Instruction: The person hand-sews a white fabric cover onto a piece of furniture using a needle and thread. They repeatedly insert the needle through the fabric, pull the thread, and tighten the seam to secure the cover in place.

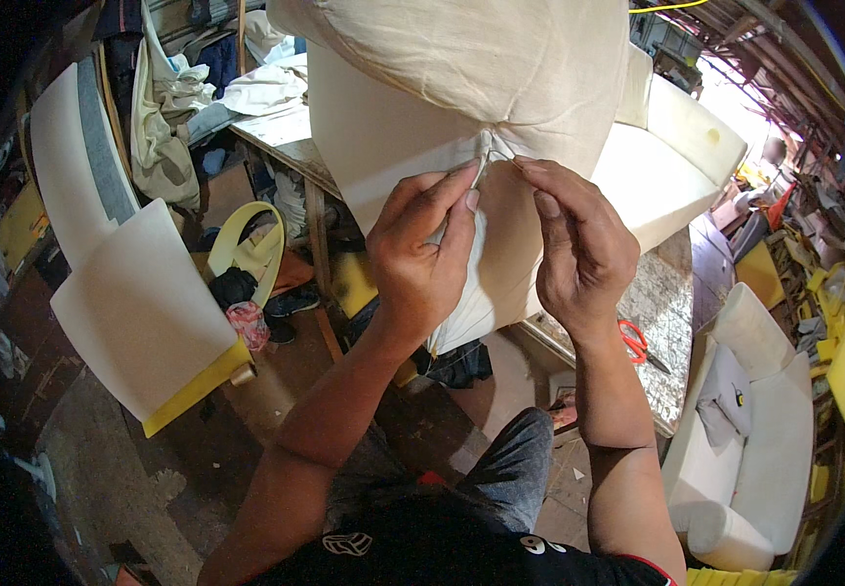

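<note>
A cream, fabric-covered upholstered piece [393, 127] stands in front of me, with creases gathering at a corner near its middle. My left hand [417, 259] is closed in a pinch on a narrow white fabric edge [485, 156] that runs down from that corner. Just to its right, my right hand [586, 249] is also pinched shut. A thin dark line, like a needle or thread, leads from its fingertips toward the corner; it is too fine to make out. The fingertips of both hands sit close together but apart, just below the gathered creases.
Red-handled scissors [632, 342] lie on the worn worktable [671, 293] at right. A small white sofa [769, 439] with a grey folded cloth stands lower right. Cream padded panels [144, 313] lean at left, near a yellow ring-shaped piece [271, 254]. Draped fabrics hang at upper left.
</note>
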